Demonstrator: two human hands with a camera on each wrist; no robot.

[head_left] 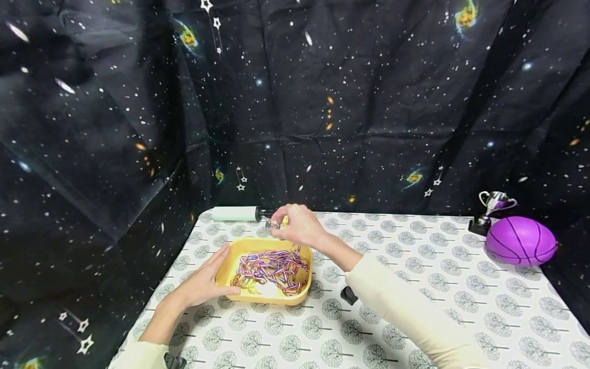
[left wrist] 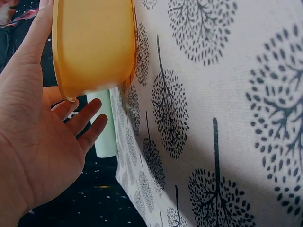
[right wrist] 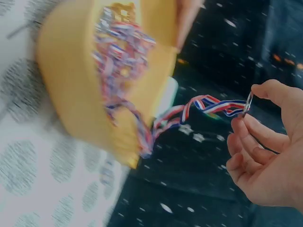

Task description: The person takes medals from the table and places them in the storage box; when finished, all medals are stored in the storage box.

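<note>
A yellow tub (head_left: 290,301) on the table holds a tangle of red, white and blue striped ribbons (head_left: 276,266) with gold-coloured medals among them. At the tub's left end, my left hand (head_left: 205,279) touches the rim with its thumb and fingers spread; the left wrist view shows its lower fingers loose beside the wall. Above the tub's far right side, my right hand (head_left: 299,225) pinches a medal (right wrist: 248,104) between thumb and fingertip. From that medal a striped ribbon (right wrist: 199,105) trails down into the tub.
Behind the tub lies a pale green cylinder (head_left: 234,213) with a black end. A silver trophy cup (head_left: 495,201) on a black base stands at the far right, beside a purple ball (head_left: 521,241). Dark star-patterned cloth (head_left: 295,154) hangs behind the tree-print tablecloth (head_left: 415,266).
</note>
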